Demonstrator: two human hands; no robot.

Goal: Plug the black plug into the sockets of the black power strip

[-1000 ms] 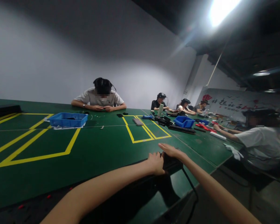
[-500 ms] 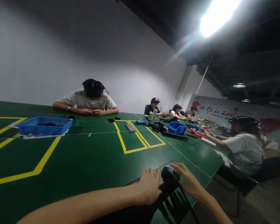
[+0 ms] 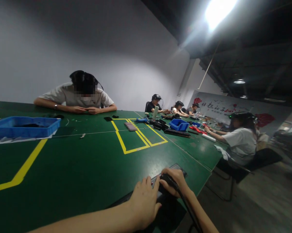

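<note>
My left hand [image 3: 143, 202] lies with its fingers laid forward on a dark flat mat [image 3: 175, 168] at the near edge of the green table [image 3: 87, 161]. Just to its right, my right hand [image 3: 176, 181] is curled around a small black device [image 3: 165, 178]. A black cable [image 3: 184, 207] runs from the device down along my right forearm. The two hands almost touch. The device's shape is mostly hidden by my fingers.
A blue tray [image 3: 24, 127] stands at the far left. Yellow tape rectangles [image 3: 133, 136] mark the table. A person in a white shirt [image 3: 75, 95] sits opposite. Another blue bin [image 3: 178, 124], black tools and several more seated people line the table's right side.
The camera has turned right and dipped. Both hands have drawn back toward me, and my right hand has gone from fingers spread over the black device to curled around it.
</note>
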